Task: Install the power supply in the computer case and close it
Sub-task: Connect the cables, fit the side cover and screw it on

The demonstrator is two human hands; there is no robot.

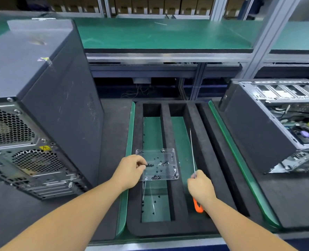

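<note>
On black foam bench (200, 227): green mat strips (130, 134), shelving (161, 33) behind.

Electronics assembly workshop: green-matted benches (168, 33), aluminium framing (269, 38), shelved cartons (155, 5).
</note>
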